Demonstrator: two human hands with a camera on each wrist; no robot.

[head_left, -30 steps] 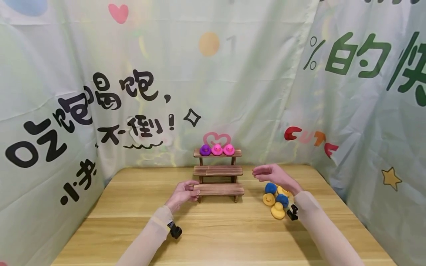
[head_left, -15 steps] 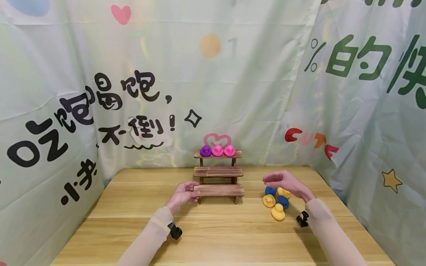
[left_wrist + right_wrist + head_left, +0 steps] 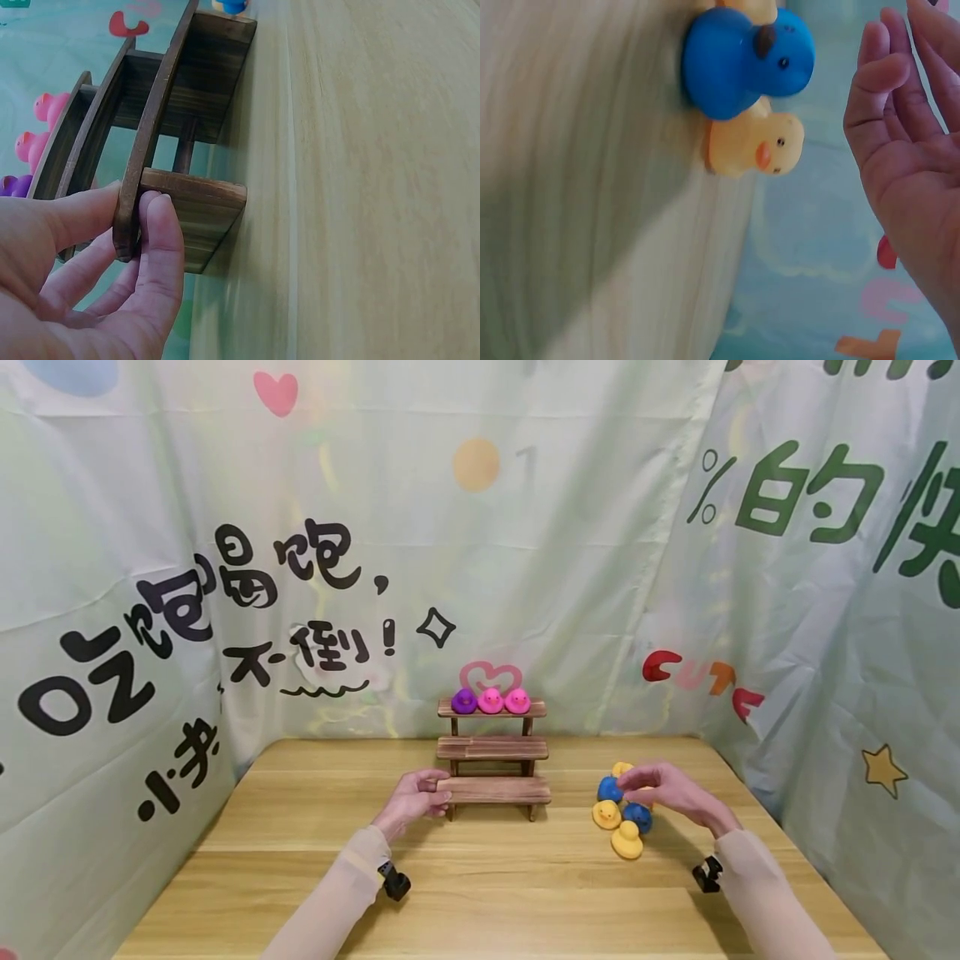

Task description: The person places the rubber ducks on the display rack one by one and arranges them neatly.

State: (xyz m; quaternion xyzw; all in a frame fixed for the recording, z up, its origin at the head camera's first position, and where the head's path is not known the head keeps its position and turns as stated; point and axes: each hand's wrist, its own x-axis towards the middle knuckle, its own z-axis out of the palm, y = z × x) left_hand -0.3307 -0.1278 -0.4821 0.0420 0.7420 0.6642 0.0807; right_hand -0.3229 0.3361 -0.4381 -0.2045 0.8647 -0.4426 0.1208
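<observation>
A three-tier wooden display stand (image 3: 493, 790) stands on the table. My left hand (image 3: 408, 800) pinches the left end of its lowest step, thumb above and fingers beneath, as the left wrist view shows. The top step carries a purple rubber duck (image 3: 464, 701) and two pink rubber ducks (image 3: 491, 700). To the right lies a group of blue rubber ducks (image 3: 637, 817) and yellow rubber ducks (image 3: 627, 841). Above that group hovers my right hand (image 3: 678, 793), fingers loosely bent and holding nothing. In the right wrist view, a blue duck (image 3: 720, 64) sits apart from the fingers.
The wooden table (image 3: 525, 893) spreads out in front of the stand. Printed cloth (image 3: 570, 568) hangs behind it and along both sides. A small black camera is worn on each wrist.
My right hand has moved right and toward me, from beside the stand to over the duck group. A yellow duck at the back has come into view. My left hand keeps its hold.
</observation>
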